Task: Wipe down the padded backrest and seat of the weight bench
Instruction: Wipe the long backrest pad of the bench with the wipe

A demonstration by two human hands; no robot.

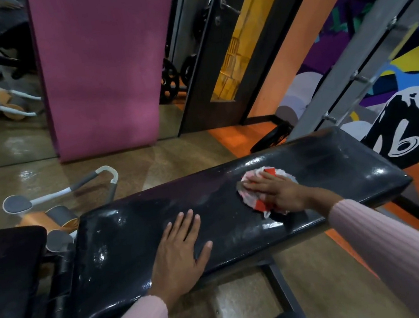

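right hand (277,190) flat, fingers straight, pressing cloth (259,204) on backrest pad (138,236); left hand (179,255) flat, fingers spread, beside it

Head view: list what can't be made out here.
- Cloth: its middle is hidden under the right hand.
- Seat pad: cut off by the left edge.
- Backrest: the strip under the left hand is hidden.
- Bench legs: mostly hidden beneath the pads.

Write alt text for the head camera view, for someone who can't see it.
A person's right hand presses a red and white cloth flat on a black padded backrest, while the left hand rests open on it. The black seat lies at left.
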